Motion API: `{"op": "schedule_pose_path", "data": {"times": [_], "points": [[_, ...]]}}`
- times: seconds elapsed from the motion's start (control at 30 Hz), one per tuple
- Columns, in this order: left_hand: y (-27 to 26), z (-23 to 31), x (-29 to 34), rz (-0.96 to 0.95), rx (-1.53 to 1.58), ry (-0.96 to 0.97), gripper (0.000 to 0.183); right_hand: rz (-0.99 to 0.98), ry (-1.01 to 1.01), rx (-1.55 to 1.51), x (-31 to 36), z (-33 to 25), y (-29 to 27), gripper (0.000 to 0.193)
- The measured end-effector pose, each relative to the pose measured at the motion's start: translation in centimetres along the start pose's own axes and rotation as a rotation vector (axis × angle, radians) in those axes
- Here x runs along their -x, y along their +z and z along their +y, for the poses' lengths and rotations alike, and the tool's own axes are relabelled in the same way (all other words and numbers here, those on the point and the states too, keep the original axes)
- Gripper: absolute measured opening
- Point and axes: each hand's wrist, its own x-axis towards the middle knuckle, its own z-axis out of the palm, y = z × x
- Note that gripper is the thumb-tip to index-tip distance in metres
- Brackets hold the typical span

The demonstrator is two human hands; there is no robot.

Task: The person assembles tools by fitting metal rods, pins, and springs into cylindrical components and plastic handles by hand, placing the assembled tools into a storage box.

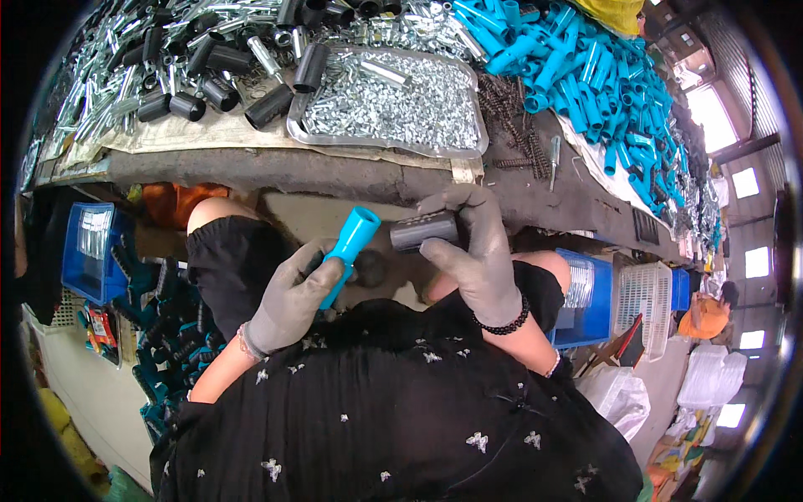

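Observation:
My left hand [294,291], in a grey glove, is closed round a turquoise plastic tube [350,238] with a wider, hollow upper end. The tube tilts up and to the right. My right hand [483,259], gloved too, grips a short black cylinder [423,231] between thumb and fingers, lying almost level. A small gap parts the tube's open end from the cylinder. Both hands are above my lap, just in front of the bench edge. Part of the tube's lower end is hidden by my left fingers.
On the bench [360,174] a clear tray [389,105] holds many small metal pieces. Black sleeves [222,92] and metal rods lie left; turquoise tubes [598,75] pile up right, near dark springs [523,125] and a screwdriver [554,159]. Blue bins [88,251] flank my legs.

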Motion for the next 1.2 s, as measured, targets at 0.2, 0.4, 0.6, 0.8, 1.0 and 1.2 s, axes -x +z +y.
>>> {"op": "schedule_pose_path", "data": {"times": [0.2,0.4,0.6,0.8,1.0,1.2], "points": [[0.5,0.5,0.2,-0.037,-0.123,-0.079,0.035,-0.051,-0.019,0.072,0.6,1.1,-3.1,0.044],[1.1,-0.4,-0.6,-0.171,-0.192,-0.090,0.036,-0.143,0.101,-0.019,1.1,0.4,-3.0,0.057],[1.2,-0.2,-2.0,-0.423,0.174,-0.186,0.059,-0.259,-0.212,0.160,2.1,1.4,-0.1,0.041],[3.4,1.2,-3.1,-0.493,0.352,-0.074,0.073,-0.189,-0.422,0.351,1.3,1.4,-0.4,0.037],[3.2,1.0,-4.4,-0.187,-0.083,-0.092,0.064,0.170,-0.594,1.137,-4.3,-0.4,-7.9,0.033],[3.3,-0.9,-5.0,-0.105,-0.014,-0.113,0.052,0.187,-0.627,1.474,-7.0,-1.3,-13.1,0.030]]}}
